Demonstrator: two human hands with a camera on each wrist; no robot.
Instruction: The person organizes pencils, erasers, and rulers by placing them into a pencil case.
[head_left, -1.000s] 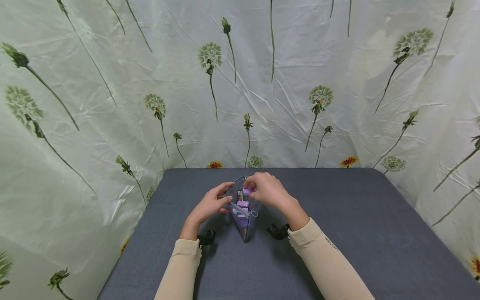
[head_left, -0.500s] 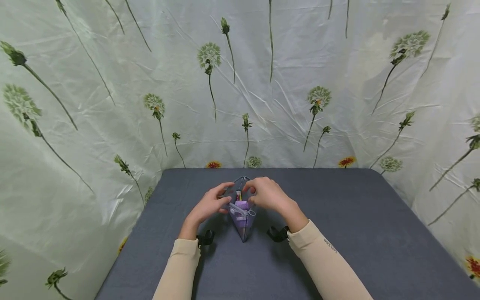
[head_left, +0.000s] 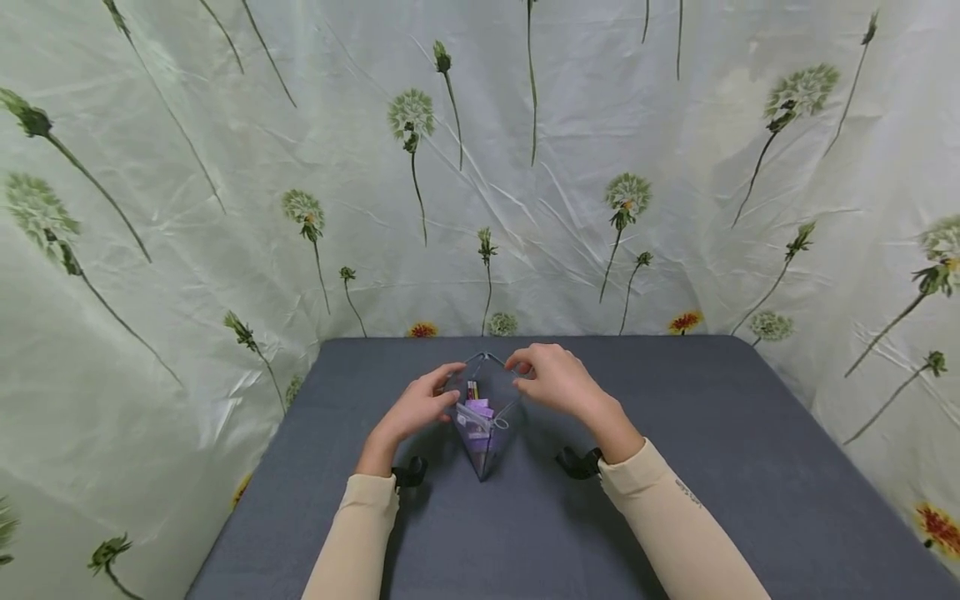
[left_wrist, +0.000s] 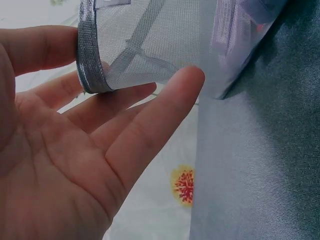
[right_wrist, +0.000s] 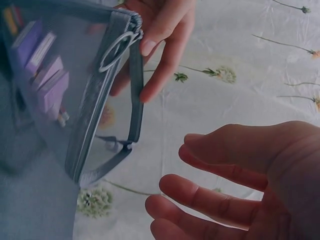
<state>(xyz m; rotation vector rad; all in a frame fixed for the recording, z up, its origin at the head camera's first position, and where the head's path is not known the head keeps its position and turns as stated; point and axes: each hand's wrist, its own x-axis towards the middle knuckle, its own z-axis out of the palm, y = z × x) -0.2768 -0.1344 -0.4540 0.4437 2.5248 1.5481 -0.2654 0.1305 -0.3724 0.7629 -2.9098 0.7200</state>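
Note:
A clear mesh zipper pouch stands on the table with its grey-edged mouth spread. Inside lie several small purple boxes and some thin red and yellow sticks, whose kind I cannot make out. My left hand holds the pouch's left rim, the thumb at the near side and the fingers behind the mesh. To the right of the mouth, my right hand hovers apart from the pouch with bent, spread fingers and nothing in them. A ring zipper pull hangs at the near corner.
The dark grey table runs to both sides of the pouch. A pale curtain with printed dandelions hangs along its back and left edges. Black wrist straps sit at both wrists.
My right hand has let go of a purple box in the pouch and drawn out to the right. The left hand stays at the rim.

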